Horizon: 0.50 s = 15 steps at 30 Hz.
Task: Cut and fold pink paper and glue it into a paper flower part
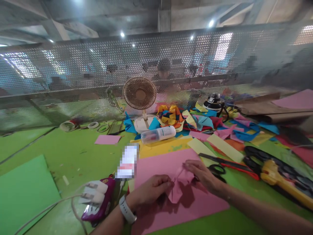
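Between my two hands is a small folded piece of pink paper [179,186], creased and partly opened out. My left hand [156,187], below a white wristwatch [127,210], pinches its left edge between thumb and fingers. At the upper right of the paper, my right hand [199,173] has thumb and fingers closed on it. The folded paper is held over a large flat pink sheet [151,215], which lies on a yellow sheet [149,149]. Scissors with black handles [217,169] lie just right of my right hand.
A clear bottle [158,134] lies in front of a small fan [140,94]. Coloured paper scraps [200,122] pile at the back. To the left are a phone [127,161], a purple power strip [107,199] with cables and a green sheet [26,192]. A yellow-handled tool [283,178] lies right.
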Motion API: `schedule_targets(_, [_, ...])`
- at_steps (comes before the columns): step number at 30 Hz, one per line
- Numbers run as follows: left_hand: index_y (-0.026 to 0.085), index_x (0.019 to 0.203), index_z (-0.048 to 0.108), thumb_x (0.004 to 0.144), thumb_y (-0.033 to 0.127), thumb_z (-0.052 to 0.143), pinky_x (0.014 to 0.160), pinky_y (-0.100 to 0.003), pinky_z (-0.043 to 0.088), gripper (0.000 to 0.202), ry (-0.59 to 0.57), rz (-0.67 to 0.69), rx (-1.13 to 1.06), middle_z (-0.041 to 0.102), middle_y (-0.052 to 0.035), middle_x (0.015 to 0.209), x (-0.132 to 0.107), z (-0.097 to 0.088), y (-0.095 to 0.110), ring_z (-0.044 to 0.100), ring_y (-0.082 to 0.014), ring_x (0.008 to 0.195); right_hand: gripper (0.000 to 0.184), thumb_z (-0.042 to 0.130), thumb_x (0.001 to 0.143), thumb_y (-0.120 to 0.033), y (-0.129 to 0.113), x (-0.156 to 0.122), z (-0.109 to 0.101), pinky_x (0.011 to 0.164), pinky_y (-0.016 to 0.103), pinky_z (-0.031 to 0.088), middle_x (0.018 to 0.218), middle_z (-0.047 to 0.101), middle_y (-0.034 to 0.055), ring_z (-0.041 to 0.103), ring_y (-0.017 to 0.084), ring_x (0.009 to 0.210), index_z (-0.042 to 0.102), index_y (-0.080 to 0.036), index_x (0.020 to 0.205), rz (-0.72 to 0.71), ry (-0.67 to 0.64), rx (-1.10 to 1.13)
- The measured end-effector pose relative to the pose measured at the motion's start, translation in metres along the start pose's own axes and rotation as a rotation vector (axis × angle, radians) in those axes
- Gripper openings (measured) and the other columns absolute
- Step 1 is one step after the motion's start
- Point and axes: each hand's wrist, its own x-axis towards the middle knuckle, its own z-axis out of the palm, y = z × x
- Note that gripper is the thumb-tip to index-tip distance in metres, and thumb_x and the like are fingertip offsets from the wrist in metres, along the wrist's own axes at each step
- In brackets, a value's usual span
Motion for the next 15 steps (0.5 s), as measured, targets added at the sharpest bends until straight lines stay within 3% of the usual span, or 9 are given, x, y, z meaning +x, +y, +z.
schedule_targets(4, [0.017,0.068,0.05,0.086,0.042,0.05,0.06,-0.021,0.036,0.03,0.107,0.135,0.063,0.051,0.0028,0.066,0.0007,-0.0048,0.0052,0.046,-0.0112,0.063,0.047,0.057,0.078,-0.053,-0.0017,0.001,0.0014,0.043,0.021,0.033,0.05,0.035,-0.006,0.038,0.008,0.044,0.036,-0.02,0.052,0.0,-0.169,-0.016])
schedule_targets(9, [0.017,0.062,0.046,0.088,0.048,0.045,0.049,-0.022,0.028,0.041,0.168,0.106,0.005,0.043,0.0047,0.054,0.0054,-0.0083,0.0036,0.036,-0.009,0.05,0.045,0.051,0.082,-0.056,0.0021,0.001,-0.0013,0.038,0.021,0.029,0.044,0.042,-0.0053,0.042,0.009,0.038,0.042,-0.019,0.057,0.073,-0.265,0.005])
schedule_targets(15, [0.016,0.06,0.047,0.087,0.046,0.048,0.048,-0.022,0.024,0.041,0.132,0.116,0.018,0.041,0.0043,0.054,0.0054,-0.0103,-0.0012,0.033,-0.0086,0.051,0.051,0.052,0.08,-0.06,-0.0023,0.0029,0.0009,0.042,0.021,0.026,0.048,0.033,-0.0066,0.033,0.007,0.043,0.038,-0.019,0.054,0.026,-0.246,-0.024])
